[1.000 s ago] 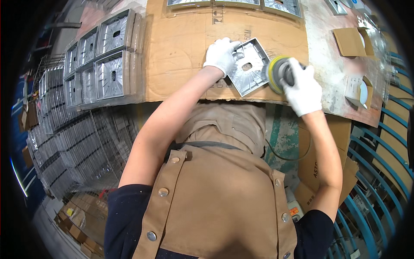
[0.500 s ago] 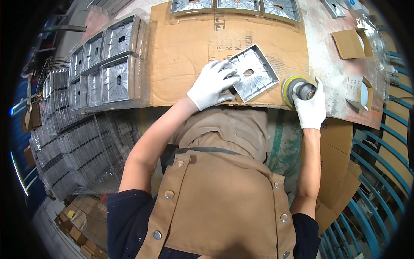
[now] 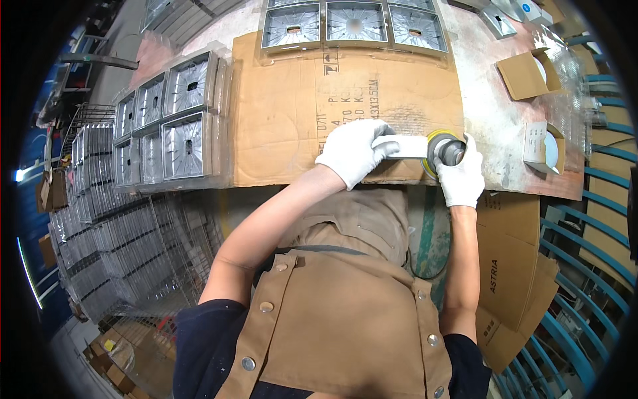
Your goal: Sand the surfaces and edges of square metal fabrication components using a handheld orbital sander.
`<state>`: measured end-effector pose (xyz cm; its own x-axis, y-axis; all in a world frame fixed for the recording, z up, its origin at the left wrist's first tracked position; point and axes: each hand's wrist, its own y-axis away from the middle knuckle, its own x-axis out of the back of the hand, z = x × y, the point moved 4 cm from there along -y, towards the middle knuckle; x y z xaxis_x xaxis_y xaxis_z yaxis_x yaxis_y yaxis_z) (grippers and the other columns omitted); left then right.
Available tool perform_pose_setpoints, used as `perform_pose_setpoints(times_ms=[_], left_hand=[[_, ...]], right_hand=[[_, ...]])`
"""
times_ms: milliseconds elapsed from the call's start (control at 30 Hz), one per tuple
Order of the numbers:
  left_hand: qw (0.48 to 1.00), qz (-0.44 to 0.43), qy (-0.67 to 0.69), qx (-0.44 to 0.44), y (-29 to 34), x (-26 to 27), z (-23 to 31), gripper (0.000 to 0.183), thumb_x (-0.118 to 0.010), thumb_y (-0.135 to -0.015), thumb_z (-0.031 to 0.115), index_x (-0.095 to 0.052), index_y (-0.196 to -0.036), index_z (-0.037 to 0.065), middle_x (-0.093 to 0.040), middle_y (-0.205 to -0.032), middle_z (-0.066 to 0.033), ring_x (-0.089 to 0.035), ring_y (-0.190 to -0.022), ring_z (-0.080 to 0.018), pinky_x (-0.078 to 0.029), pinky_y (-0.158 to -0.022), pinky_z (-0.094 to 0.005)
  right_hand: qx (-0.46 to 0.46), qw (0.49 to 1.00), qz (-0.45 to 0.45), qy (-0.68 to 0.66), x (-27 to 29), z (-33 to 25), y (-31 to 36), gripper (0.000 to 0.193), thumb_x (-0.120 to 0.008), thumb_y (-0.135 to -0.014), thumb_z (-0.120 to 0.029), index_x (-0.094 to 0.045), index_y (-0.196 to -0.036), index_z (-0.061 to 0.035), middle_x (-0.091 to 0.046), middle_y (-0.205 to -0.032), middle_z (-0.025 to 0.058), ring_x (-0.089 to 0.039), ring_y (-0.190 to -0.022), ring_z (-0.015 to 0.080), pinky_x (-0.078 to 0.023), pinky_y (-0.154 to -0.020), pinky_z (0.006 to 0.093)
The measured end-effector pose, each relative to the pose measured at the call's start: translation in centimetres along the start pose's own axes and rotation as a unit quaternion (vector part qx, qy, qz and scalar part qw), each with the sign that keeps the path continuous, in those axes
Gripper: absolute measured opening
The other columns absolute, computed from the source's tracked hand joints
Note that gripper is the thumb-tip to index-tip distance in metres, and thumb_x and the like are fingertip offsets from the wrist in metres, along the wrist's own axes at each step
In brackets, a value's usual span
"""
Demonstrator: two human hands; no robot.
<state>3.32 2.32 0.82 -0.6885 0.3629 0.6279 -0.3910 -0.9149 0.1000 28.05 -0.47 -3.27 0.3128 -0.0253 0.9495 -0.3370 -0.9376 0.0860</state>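
Your metal part (image 3: pixel 413 147) shows edge-on as a pale strip, near the front edge of the cardboard (image 3: pixel 286 110). Your left hand (image 3: pixel 355 150) grips its 9 o'clock end, fingers curled, thumb against it. At 3 o'clock your right hand (image 3: pixel 462 176) wraps the round sander (image 3: pixel 450 153), whose yellow rim sits right beside the strip. You have cardboard to work across toward 11, up to metal trays (image 3: pixel 355 25); more trays (image 3: pixel 183 146) border it at 9. Open boxes (image 3: pixel 525 76) stand on the table (image 3: pixel 485 86) at 2 and 3.
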Motion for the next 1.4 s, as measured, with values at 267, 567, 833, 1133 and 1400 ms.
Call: perform_pose_setpoints(times_ms=[267,567,833,1133,1400], left_hand=[[0.984,0.087,0.013,-0.152,0.9,-0.3,-2.9,0.08,-0.093,-0.065,0.029,-0.059,-0.133,0.005,-0.065,-0.114,-0.0152,-0.064,-0.105,-0.0336,-0.052,-0.093,-0.0419],[0.962,0.065,0.264,0.014,1.2,-3.1,-7.2,0.091,-0.098,-0.061,0.011,-0.051,-0.138,0.007,-0.062,-0.107,-0.0055,-0.061,-0.099,-0.0149,-0.053,-0.092,-0.03],[0.979,0.029,0.2,0.039,0.4,-3.8,-8.6,0.062,-0.098,-0.06,0.032,-0.066,-0.105,0.005,-0.072,-0.098,-0.0134,-0.07,-0.094,-0.0282,-0.057,-0.086,-0.0372],[0.884,0.062,0.463,0.016,-0.9,-8.6,-13.5,0.062,-0.098,-0.059,0.025,-0.067,-0.108,0.004,-0.073,-0.098,-0.0123,-0.071,-0.091,-0.0267,-0.057,-0.085,-0.037],[0.978,0.125,0.13,-0.102,0.1,-3.7,-9.1,0.022,-0.069,-0.083,0.021,-0.071,-0.097,0.004,-0.071,-0.094,-0.0232,-0.066,-0.097,-0.0434,-0.054,-0.085,-0.0484]], right_hand=[[0.002,1.0,-0.006,0.031,-0.2,0.4,-1.2,0.076,-0.079,-0.08,-0.039,-0.046,-0.146,-0.0207,-0.058,-0.124,0.019,-0.067,-0.105,0.0418,-0.054,-0.091,0.0491],[0.026,0.999,0.007,0.035,-0.9,0.8,-1.6,0.08,-0.083,-0.077,-0.04,-0.046,-0.146,-0.0225,-0.058,-0.122,0.0163,-0.067,-0.106,0.0403,-0.055,-0.09,0.0486],[0.043,0.999,0.032,-0.001,1.3,1.3,-1.6,0.078,-0.086,-0.074,-0.036,-0.053,-0.143,-0.0175,-0.062,-0.128,0.0166,-0.062,-0.117,0.0351,-0.05,-0.1,0.0448],[0.244,0.97,0.014,0.015,10.0,-9.7,3.7,0.07,-0.084,-0.078,-0.023,-0.054,-0.141,-0.0154,-0.061,-0.124,0.0194,-0.067,-0.106,0.0375,-0.056,-0.091,0.0436],[0.351,0.916,-0.165,0.099,6.9,-18.5,5.8,0.061,-0.081,-0.079,-0.019,-0.054,-0.134,-0.0224,-0.055,-0.11,0.0212,-0.066,-0.087,0.0434,-0.057,-0.076,0.0461]])
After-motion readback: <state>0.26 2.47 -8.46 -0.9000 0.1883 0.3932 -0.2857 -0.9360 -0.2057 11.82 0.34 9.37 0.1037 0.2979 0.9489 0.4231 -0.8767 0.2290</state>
